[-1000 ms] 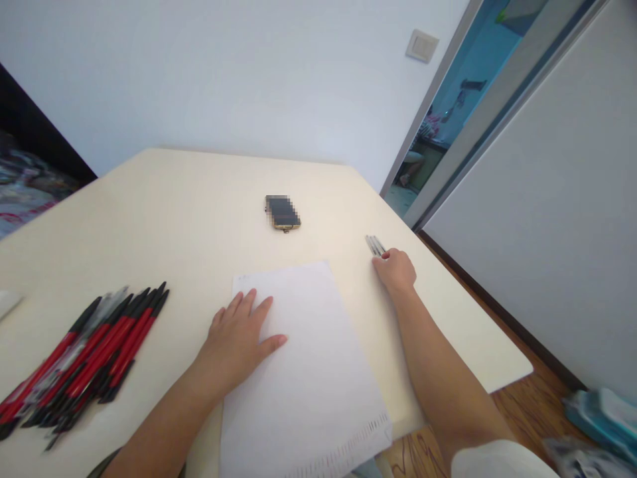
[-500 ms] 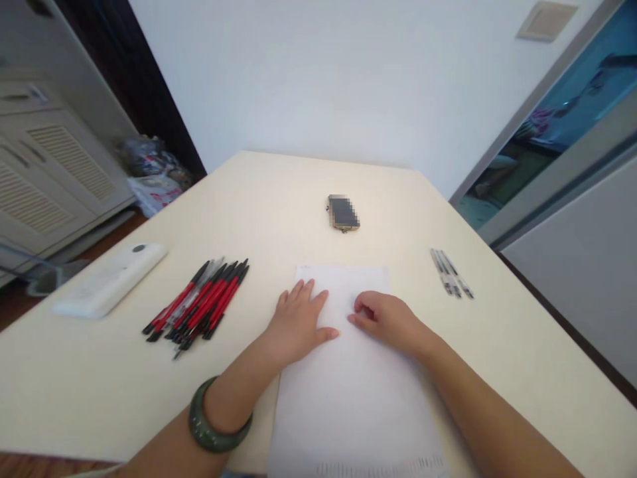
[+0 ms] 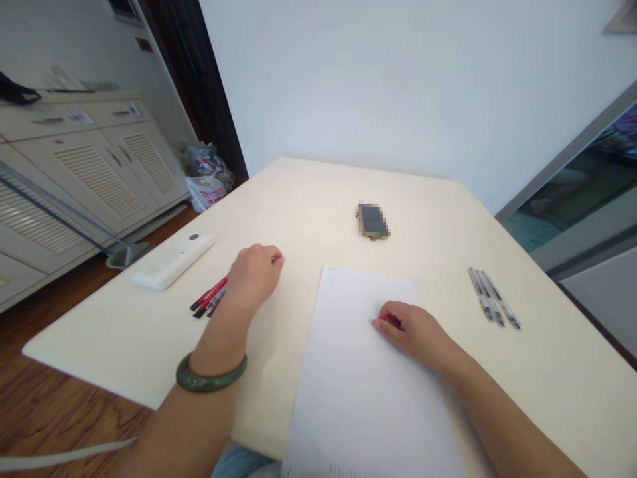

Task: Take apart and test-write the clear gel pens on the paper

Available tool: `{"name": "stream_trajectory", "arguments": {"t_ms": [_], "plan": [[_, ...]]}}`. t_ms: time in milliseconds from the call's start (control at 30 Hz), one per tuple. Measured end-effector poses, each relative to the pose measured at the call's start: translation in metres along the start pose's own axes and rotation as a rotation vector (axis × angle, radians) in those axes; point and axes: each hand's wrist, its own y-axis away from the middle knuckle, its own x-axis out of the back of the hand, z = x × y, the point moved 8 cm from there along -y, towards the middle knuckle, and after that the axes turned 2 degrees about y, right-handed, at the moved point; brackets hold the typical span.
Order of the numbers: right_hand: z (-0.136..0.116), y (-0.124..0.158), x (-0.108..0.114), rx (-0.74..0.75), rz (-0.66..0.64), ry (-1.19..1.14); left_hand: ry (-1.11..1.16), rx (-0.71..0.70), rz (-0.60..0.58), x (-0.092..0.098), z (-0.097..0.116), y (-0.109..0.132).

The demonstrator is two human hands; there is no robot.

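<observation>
My left hand point(image 3: 253, 272), a green bangle on its wrist, lies curled over the pile of red and black pens point(image 3: 208, 298) on the cream table point(image 3: 308, 199). Whether its fingers grip a pen is hidden. My right hand point(image 3: 413, 332) rests loosely curled on the white sheet of paper point(image 3: 368, 385) in front of me, holding nothing that I can see. A small set of grey pens point(image 3: 492, 297) lies on the table to the right of the paper, away from both hands.
A phone point(image 3: 373, 221) lies beyond the paper near the table's middle. A white flat device point(image 3: 172, 261) sits by the left edge. White cabinets point(image 3: 74, 159) and bags on the floor stand at left; a doorway is at right.
My left hand left the paper and moved left onto the red and black pens. My right hand came back from the grey pens, which stay on the table, onto the paper. The view swung left.
</observation>
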Motion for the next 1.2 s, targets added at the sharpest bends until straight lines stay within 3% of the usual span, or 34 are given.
{"name": "stream_trajectory", "arguments": {"t_ms": [100,200,400,667,767,833,900,1000,1067,1133,1200], "plan": [[0.001,-0.001,-0.001,-0.004,-0.001,-0.004,-0.088,0.249,0.045,0.008,-0.056,-0.009],[0.003,0.0,-0.001,-0.003,-0.003,-0.01,-0.082,0.375,-0.099,-0.009,-0.086,-0.01],[0.001,0.001,0.002,0.001,0.01,-0.028,-0.073,0.392,-0.159,-0.025,-0.092,-0.012],[0.002,0.001,0.001,-0.01,0.004,-0.054,-0.075,0.384,-0.137,-0.022,-0.088,-0.009],[0.003,0.001,0.0,-0.006,-0.004,-0.059,-0.034,0.283,0.005,-0.005,-0.064,-0.005],[0.003,0.0,0.0,-0.007,-0.012,-0.064,0.098,0.156,0.093,0.007,-0.033,0.0],[0.003,0.001,0.001,-0.006,-0.006,-0.075,0.326,0.07,0.082,0.01,0.003,0.008],[0.001,0.001,0.004,0.009,0.011,-0.109,0.769,-0.023,-0.095,-0.003,0.062,0.022],[-0.001,0.001,0.007,0.02,0.036,-0.16,1.028,-0.016,-0.285,-0.021,0.096,0.033],[-0.004,0.002,0.01,0.021,0.067,-0.239,1.166,-0.011,-0.444,-0.04,0.119,0.043],[-0.007,0.004,0.013,0.015,0.076,-0.354,1.23,-0.001,-0.53,-0.055,0.131,0.048]]}}
